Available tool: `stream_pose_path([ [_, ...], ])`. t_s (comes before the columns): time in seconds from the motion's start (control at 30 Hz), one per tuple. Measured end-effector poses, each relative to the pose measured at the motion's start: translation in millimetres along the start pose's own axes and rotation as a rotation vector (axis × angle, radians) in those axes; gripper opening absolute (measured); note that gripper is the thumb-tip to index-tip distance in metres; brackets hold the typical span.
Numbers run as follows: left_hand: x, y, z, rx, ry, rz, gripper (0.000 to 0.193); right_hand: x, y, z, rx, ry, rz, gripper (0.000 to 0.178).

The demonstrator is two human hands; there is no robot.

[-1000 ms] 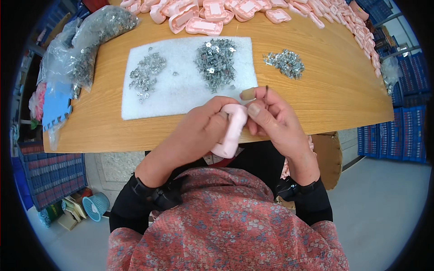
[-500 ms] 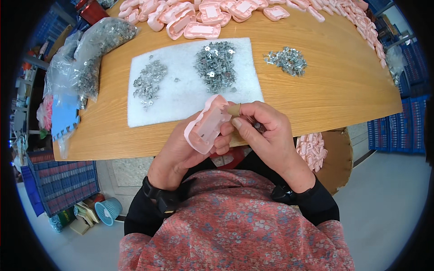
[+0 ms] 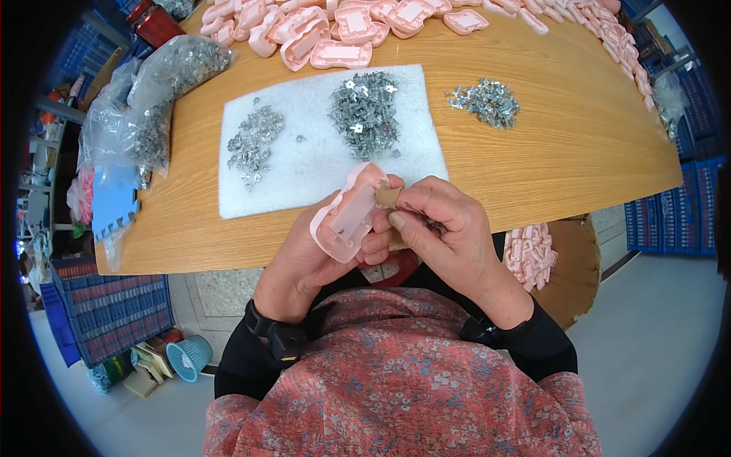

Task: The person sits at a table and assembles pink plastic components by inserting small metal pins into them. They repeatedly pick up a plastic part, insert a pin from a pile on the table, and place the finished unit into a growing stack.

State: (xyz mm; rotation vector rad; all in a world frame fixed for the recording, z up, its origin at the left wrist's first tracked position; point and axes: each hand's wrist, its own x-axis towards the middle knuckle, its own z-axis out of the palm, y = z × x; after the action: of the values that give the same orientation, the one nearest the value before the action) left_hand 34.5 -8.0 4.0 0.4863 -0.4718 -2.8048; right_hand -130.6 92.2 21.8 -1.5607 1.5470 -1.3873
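Note:
My left hand point(image 3: 293, 255) is wrapped round a pink plastic shell point(image 3: 344, 221), tilted with its hollow inside facing up. Moulded ribs and small slots show in its floor. A tan cover, like a finger cot point(image 3: 387, 197), sits on the index fingertip of my right hand point(image 3: 449, 228) and touches the shell's right inner edge. The fingers of that hand are curled, with small shiny metal pieces point(image 3: 435, 225) partly visible in them. What lies right under the covered fingertip is hidden. Beyond the hands, a white foam sheet point(image 3: 304, 179) carries two heaps of metal clips point(image 3: 364, 114).
Another metal heap point(image 3: 487, 103) lies right of the sheet. Many pink shells point(image 3: 343, 53) are piled along the table's far side. Plastic bags of metal parts point(image 3: 152, 114) stand at left, near a blue foam mat point(image 3: 114, 202). A box of pink parts point(image 3: 531, 255) is below the table's right edge.
My right hand has shifted slightly down and left, and its covered fingertip sits lower along the shell's inner edge. The shell stays in my left hand. The whole view has moved slightly.

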Motion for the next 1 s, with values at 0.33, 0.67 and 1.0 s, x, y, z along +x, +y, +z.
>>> stream_pose_path([
  [0.33,0.5,-1.0,8.9,0.196,0.015,-0.029,0.042,8.3,4.5,1.8,0.254,0.095,0.224,0.017],
  [0.67,-2.0,-1.7,-4.7,0.101,-0.123,-0.112,0.040,15.8,8.7,-16.5,0.298,-0.124,0.444,0.020],
  [1.0,3.7,5.7,-8.6,0.014,-0.172,-0.081,0.042,12.7,-1.0,-14.3,0.318,0.073,0.275,0.027],
])
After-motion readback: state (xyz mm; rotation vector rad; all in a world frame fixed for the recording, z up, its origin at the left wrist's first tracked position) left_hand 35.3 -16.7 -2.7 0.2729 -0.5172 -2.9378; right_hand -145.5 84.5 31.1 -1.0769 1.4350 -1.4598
